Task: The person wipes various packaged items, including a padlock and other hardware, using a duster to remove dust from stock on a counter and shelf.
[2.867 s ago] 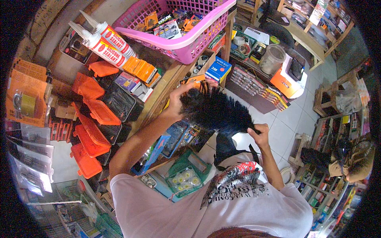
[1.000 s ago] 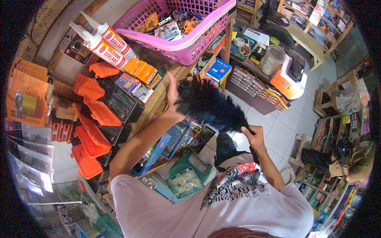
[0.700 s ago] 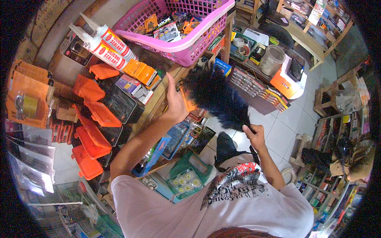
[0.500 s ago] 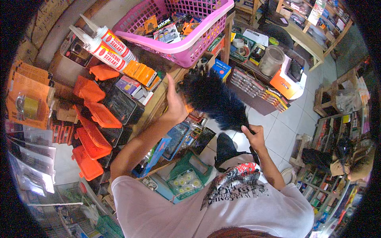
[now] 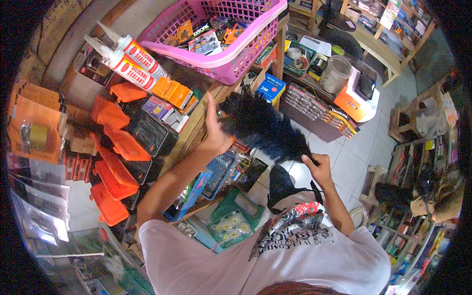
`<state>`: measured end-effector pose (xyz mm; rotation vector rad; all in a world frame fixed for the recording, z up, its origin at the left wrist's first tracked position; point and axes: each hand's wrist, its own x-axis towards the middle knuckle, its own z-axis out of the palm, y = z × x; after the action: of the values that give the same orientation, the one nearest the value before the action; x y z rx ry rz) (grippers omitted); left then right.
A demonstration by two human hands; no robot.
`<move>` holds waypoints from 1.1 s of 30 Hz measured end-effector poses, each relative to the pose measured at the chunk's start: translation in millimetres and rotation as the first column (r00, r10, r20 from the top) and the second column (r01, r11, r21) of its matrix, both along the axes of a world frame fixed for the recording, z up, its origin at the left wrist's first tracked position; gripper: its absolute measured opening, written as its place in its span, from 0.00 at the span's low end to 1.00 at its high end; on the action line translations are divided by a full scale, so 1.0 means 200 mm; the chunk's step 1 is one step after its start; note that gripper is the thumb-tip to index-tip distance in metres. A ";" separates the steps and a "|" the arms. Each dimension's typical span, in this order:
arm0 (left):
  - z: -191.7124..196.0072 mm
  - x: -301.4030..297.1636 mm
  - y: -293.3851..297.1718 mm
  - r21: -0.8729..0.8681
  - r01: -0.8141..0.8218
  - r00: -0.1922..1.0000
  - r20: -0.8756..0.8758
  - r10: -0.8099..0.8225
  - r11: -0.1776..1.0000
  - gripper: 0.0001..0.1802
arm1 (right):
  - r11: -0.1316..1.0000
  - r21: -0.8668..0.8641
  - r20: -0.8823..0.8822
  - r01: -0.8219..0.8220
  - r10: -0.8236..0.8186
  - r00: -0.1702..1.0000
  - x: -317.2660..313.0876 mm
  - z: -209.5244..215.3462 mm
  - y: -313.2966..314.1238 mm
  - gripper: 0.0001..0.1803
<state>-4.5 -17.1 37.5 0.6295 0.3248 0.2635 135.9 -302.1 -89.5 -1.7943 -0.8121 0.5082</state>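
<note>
My right hand (image 5: 319,168) grips the handle end of a black feather duster (image 5: 258,125). The duster's bushy head reaches up and left toward a wooden shelf edge (image 5: 196,123) below a pink plastic basket (image 5: 236,54). My left hand (image 5: 215,130) is held flat with the fingers straight, its palm against the left side of the duster's feathers. Both forearms rise from my white printed shirt at the bottom of the view.
Two white sealant tubes (image 5: 130,61) lie on the shelf to the left, above orange and black cases (image 5: 125,142). A blue box (image 5: 271,88), tape rolls and a clear jar (image 5: 336,73) sit on a counter to the right. Packaged goods (image 5: 223,221) hang below my arms.
The duster head has swept up and left toward the shelf edge. My left hand went from cupping the feathers to a flat, upright palm beside them.
</note>
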 end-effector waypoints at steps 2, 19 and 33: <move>-0.01 0.00 0.01 -0.018 -0.030 0.998 -0.051 0.029 0.999 0.55 | 0.999 -0.006 -0.014 0.044 -0.044 0.999 -0.01 0.00 0.00 0.25; -0.01 0.02 0.00 -0.044 -0.019 1.000 -0.002 0.018 0.999 0.46 | 1.000 0.007 -0.025 0.030 -0.030 0.999 -0.03 -0.02 -0.01 0.25; -0.04 -0.02 0.01 -0.042 -0.033 0.997 -0.072 0.030 0.999 0.43 | 1.000 0.015 -0.023 0.002 -0.002 1.000 -0.03 0.03 -0.03 0.23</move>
<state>-7.6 -15.7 28.7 0.5922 0.4081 0.2637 129.4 -308.0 -84.3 -1.7721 -0.7960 0.5190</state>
